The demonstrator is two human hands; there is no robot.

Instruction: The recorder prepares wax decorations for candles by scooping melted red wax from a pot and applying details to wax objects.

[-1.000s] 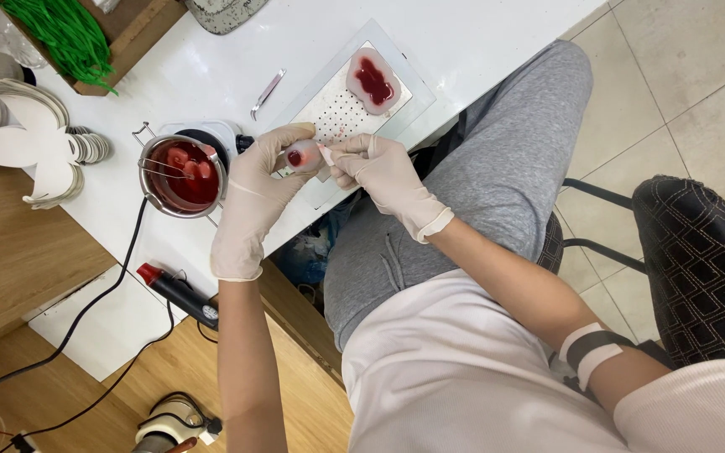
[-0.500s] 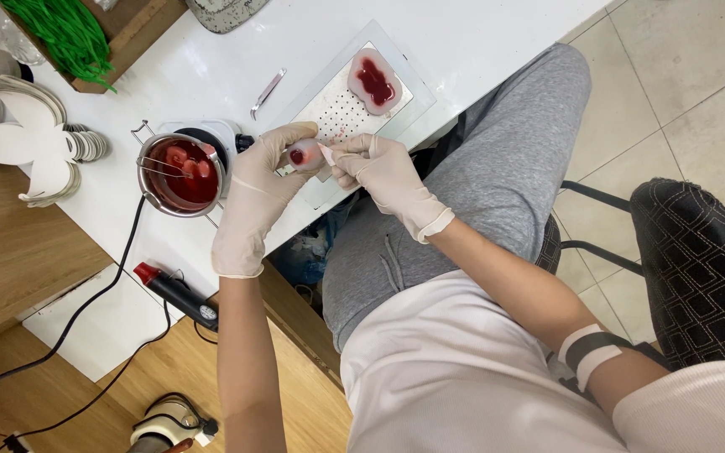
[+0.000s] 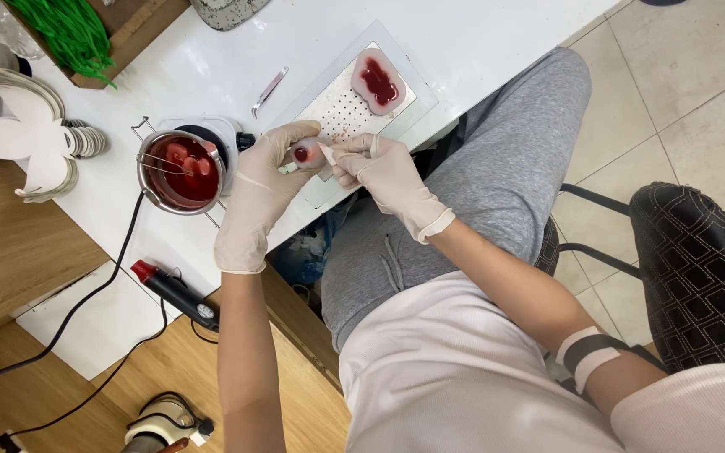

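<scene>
Trimming step in hand: I hold a small pink-red wax piece (image 3: 304,154) over the perforated metal tray (image 3: 341,105).

Left hand (image 3: 266,189) pinches it; right hand (image 3: 379,172) grips its edge flap. I judge peeling needs a gentle pull. Red wax pot (image 3: 182,172) sits left of the left hand.

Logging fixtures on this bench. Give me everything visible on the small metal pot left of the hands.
The metal pot is a small round steel-looking vessel, upright and open-topped, on a white base on the white table. It holds dark red liquid with pale pink lumps in it. A thin wire piece lies across its rim, with wire handles sticking out to the side. The gloved left hand is close beside it; contact is unclear.
</scene>
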